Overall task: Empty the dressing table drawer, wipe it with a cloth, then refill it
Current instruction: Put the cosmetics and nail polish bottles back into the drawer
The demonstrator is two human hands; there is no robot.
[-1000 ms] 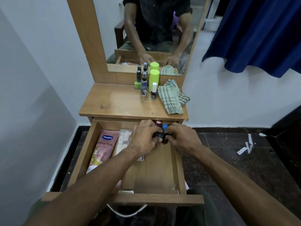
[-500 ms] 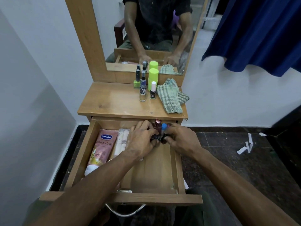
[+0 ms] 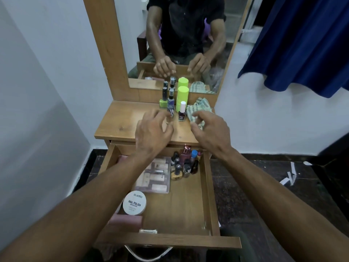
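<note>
Walls hem the dressing table (image 3: 120,125) on the left and behind, and a blue curtain (image 3: 302,44) hangs at the upper right of the frame; dark floor (image 3: 264,186) with white paper scraps lies open along the right side. Above the tabletop rises a mirror (image 3: 179,44) in a wooden frame, reflecting the person and both hands.

Lower centre, the drawer (image 3: 207,186) stands pulled fully out, its front edge nearest the bottom of the frame. Its right half is mostly bare wood. At its far right corner a cluster of small nail polish bottles (image 3: 184,165) stands upright and packed together. A clear plastic case (image 3: 154,176) lies left of centre, and a white round tub (image 3: 134,202) labelled "nail polish" sits nearer the front, just above a pink item at the front left — too blurred to name.

On the tabletop, near the mirror, stand a lime-green cylinder (image 3: 182,98), three bottles beside it, and a dark bottle with a white cap (image 3: 182,114). A checked cloth (image 3: 198,112) lies crumpled at the right edge.

Both hands hover over the tabletop's front edge, empty. The left hand (image 3: 153,133) has fingers loosely curled near the bottles; the right hand (image 3: 209,133) is spread loosely, fingertips just beside the cloth — contact cannot be told.
</note>
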